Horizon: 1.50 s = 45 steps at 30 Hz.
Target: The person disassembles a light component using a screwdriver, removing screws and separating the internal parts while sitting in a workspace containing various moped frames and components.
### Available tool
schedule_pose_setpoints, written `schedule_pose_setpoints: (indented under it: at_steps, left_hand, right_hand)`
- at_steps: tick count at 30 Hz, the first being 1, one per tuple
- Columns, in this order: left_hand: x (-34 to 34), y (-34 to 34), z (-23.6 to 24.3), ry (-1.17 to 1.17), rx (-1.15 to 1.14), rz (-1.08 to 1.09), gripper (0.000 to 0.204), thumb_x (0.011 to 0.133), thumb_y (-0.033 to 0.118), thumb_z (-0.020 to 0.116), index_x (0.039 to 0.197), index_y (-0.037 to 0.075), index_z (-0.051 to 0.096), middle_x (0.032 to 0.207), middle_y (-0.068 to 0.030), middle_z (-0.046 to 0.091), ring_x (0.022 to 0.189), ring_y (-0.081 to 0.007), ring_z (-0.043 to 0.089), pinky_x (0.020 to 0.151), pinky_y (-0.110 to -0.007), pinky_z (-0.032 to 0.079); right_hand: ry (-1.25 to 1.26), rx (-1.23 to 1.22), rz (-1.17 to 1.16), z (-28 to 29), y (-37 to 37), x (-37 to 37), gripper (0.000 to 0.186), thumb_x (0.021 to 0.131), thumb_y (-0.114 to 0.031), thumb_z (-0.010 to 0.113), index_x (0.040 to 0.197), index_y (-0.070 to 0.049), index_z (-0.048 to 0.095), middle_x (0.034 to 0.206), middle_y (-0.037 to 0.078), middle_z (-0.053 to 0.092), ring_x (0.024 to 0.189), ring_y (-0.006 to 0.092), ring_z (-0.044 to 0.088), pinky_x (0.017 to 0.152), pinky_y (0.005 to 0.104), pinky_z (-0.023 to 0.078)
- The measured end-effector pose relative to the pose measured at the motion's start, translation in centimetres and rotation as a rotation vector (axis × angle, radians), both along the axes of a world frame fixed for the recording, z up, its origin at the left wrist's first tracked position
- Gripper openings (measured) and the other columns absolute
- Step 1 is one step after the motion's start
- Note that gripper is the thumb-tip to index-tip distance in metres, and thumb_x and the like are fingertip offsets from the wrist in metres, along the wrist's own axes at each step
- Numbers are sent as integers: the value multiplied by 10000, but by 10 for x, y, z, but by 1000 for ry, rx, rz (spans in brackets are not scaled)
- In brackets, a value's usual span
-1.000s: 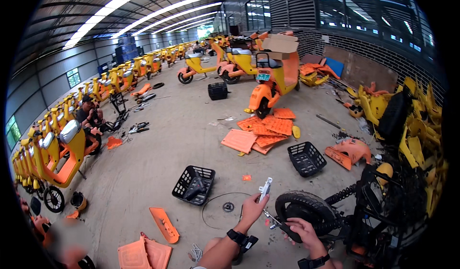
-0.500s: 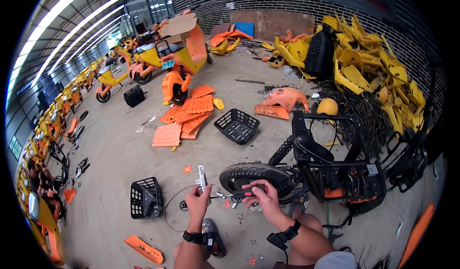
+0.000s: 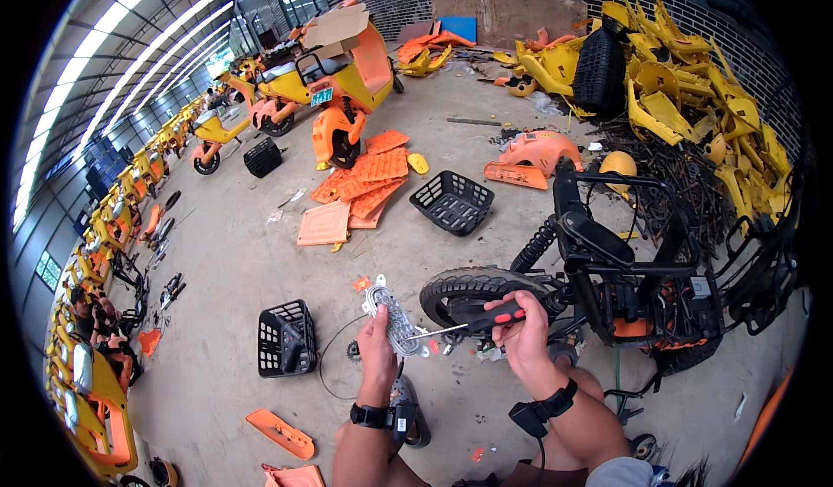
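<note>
My left hand (image 3: 376,352) is closed on a flat oblong silvery part (image 3: 398,324) that looks like a lamp unit, its broad patterned face turned up. In my right hand (image 3: 526,339) is a screwdriver (image 3: 501,316) with a black and red handle. Its thin shaft points left, and the tip reaches the lower right edge of the lamp-like part; whether it touches is too small to tell. Just beyond my hands lies a black tyre (image 3: 460,294), the wheel of a stripped scooter frame (image 3: 599,266) on the right.
A black basket (image 3: 271,339) with a dark part inside stands left of my hands, another black basket (image 3: 451,202) farther off. Orange panels (image 3: 364,188) lie stacked beyond. Yellow scooter shells (image 3: 655,97) are heaped at the far right. Scooters (image 3: 343,88) stand at the back left.
The lamp-like part has turned from edge-on to showing its broad face. My right hand has risen and turned the screwdriver, its shaft now slanting down to the part. The view has shifted slightly.
</note>
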<state>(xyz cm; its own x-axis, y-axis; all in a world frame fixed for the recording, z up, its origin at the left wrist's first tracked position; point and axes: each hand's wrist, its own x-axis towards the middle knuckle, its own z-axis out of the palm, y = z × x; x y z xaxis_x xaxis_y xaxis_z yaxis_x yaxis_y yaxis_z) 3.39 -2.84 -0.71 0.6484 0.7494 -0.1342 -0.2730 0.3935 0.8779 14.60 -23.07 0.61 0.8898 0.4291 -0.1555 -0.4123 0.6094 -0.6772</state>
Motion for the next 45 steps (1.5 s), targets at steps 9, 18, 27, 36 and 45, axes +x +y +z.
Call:
schedule_pose_setpoints:
  at_steps: [9, 18, 27, 36, 45]
  left_hand:
    - [-3, 13, -10, 155, 198, -7, 417, 998, 375, 592, 792, 19, 659, 714, 4, 617, 607, -55, 531, 537, -226, 398]
    - [-11, 25, -21, 213, 259, -28, 386, 1011, 342, 570, 841, 3, 647, 745, -29, 639, 587, -87, 582, 530, -253, 466]
    - [-8, 4, 8, 306, 230, 69, 390, 959, 348, 667, 750, 20, 643, 620, 64, 502, 539, -15, 358, 479, -222, 258]
    - [-11, 9, 7, 384, 359, 90, 392, 923, 362, 703, 919, -30, 721, 651, 67, 540, 594, -11, 406, 510, -217, 302]
    - [-6, 18, -4, 376, 411, 70, 488, 896, 422, 714, 1008, -53, 714, 598, 47, 507, 576, -25, 407, 498, -238, 312]
  right_hand:
    - [-95, -49, -15, 6, 6, 0, 206, 969, -236, 482, 975, -33, 519, 918, 252, 691, 443, 230, 572, 386, 323, 458]
    - [-93, -6, 32, 7, 7, -3, 214, 974, -233, 469, 966, -25, 519, 926, 266, 682, 444, 245, 583, 395, 357, 503]
    - [-408, -102, 46, 2, 5, -7, 201, 979, -203, 482, 965, -7, 524, 943, 249, 699, 491, 196, 607, 446, 304, 508]
    - [-614, -435, -77, -5, 5, -8, 231, 971, -224, 566, 875, -27, 639, 780, -5, 595, 535, 37, 450, 470, 193, 336]
    - [-609, -407, 119, -11, -2, 1, 229, 972, -269, 594, 1000, -42, 595, 637, 12, 544, 452, 54, 468, 416, 205, 359]
